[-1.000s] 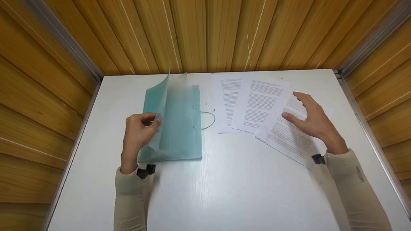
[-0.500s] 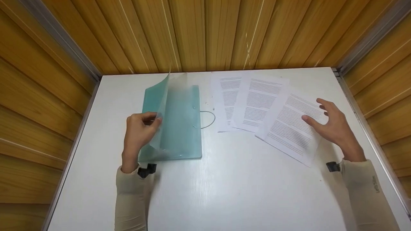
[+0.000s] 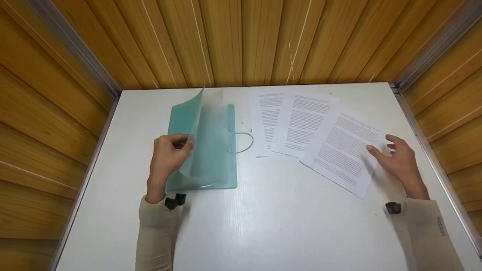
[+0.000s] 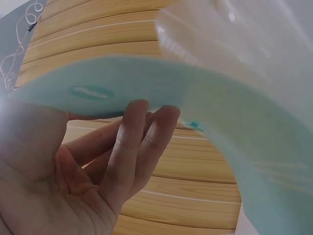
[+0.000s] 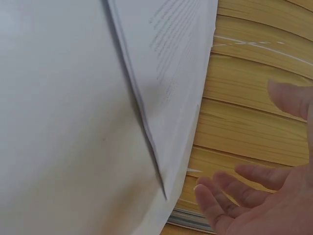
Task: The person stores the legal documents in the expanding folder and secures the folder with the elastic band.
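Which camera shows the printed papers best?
The head view: it shows the printed papers fanned out, from above. The right wrist view catches only part, steeply slanted; the left wrist view shows none clearly.

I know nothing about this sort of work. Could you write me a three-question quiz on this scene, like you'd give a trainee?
1. True or false: the person's left hand holds a raised part of the translucent teal plastic folder.

2. In the head view, where do the white printed paper sheets lie? (a) on top of the folder (b) to the right of the folder (c) to the left of the folder

3. Short answer: what is the person's right hand holding?

Key: 1. True. 2. b. 3. Nothing; it is near the rightmost sheet.
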A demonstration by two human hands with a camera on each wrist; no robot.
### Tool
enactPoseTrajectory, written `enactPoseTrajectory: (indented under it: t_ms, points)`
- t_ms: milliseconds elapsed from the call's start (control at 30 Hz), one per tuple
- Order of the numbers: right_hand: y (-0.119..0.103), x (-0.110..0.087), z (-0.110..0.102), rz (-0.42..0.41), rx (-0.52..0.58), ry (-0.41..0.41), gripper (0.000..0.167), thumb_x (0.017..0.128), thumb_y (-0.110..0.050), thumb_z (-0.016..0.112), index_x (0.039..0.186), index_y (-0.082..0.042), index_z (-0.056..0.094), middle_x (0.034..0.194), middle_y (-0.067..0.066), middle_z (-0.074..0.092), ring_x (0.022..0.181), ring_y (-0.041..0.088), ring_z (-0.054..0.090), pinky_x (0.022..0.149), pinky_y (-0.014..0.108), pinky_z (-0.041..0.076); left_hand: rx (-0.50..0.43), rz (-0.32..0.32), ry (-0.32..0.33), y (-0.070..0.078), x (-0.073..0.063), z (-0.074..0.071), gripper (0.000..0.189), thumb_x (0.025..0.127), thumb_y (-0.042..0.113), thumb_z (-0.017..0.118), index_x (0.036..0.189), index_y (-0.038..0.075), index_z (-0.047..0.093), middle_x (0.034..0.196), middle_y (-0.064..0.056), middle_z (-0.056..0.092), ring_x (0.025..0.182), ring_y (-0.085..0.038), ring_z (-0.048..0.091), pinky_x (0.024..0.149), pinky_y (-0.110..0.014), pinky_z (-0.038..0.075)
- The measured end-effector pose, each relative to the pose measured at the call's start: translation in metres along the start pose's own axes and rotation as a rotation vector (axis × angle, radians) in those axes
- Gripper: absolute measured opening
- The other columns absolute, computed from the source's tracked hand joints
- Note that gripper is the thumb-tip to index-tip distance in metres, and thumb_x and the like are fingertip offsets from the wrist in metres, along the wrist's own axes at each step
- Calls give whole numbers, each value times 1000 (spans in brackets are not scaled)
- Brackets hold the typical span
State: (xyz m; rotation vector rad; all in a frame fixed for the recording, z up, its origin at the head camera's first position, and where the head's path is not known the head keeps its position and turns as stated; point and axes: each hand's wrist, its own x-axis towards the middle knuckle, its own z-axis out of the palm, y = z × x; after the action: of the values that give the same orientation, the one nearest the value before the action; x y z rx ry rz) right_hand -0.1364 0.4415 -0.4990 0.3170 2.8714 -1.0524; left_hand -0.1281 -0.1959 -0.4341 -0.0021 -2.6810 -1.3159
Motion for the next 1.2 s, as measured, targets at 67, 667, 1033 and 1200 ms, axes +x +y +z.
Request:
enactPoseTrajectory:
  t_ms: [67, 667, 1033, 1200]
  points:
    - [5, 1, 2, 35, -14, -9, 97, 103, -55, 62, 163, 11, 24, 160, 44, 33, 142, 65, 40, 106, 74, 43, -1, 0, -2, -1, 0, 0, 25, 96, 10, 73, 117, -3, 80, 109, -19, 80, 90, -31, 78, 79, -49, 64]
    - [11, 14, 15, 179, -93, -61, 91, 98, -52, 70, 131, 28, 44, 133, 44, 26, 99, 45, 41, 76, 45, 43, 12, 5, 5, 3, 0, 0, 26, 96, 10, 71, 116, -1, 81, 107, -19, 81, 87, -30, 78, 78, -48, 64]
    - [3, 26, 12, 233, -45, -84, 88, 97, -34, 76, 142, 29, 35, 131, 42, 29, 105, 46, 43, 86, 48, 44, 13, 11, 9, 2, -1, 1, 25, 96, 10, 72, 116, -1, 81, 108, -19, 80, 87, -30, 77, 76, -47, 64]
    - [0, 30, 11, 229, -43, -86, 84, 96, -27, 77, 143, 28, 35, 132, 43, 29, 106, 45, 44, 85, 47, 45, 1, 24, 4, 0, 0, 1, 24, 96, 9, 72, 116, -2, 81, 107, -19, 80, 86, -29, 78, 76, -47, 64]
